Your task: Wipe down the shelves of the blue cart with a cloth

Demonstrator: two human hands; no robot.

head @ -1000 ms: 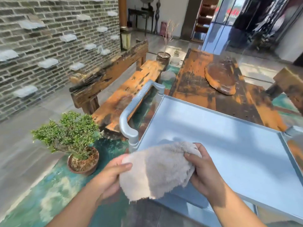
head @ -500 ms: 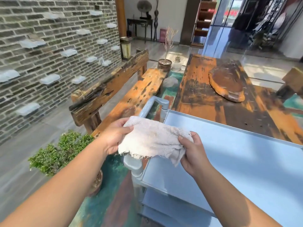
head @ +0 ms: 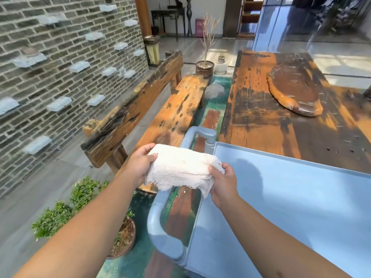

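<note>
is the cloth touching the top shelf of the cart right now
Apart. In the head view, both the left hand and right hand grip the cloth, holding it up over the cart handle, not on the top shelf.

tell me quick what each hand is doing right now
Left hand: grips the left end of the white cloth.
Right hand: grips the cloth's right end, above the cart handle.

No readable text or labels anywhere.

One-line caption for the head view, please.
Both hands, left and right, hold a white cloth above the blue cart's handle, beside its top shelf.
</note>
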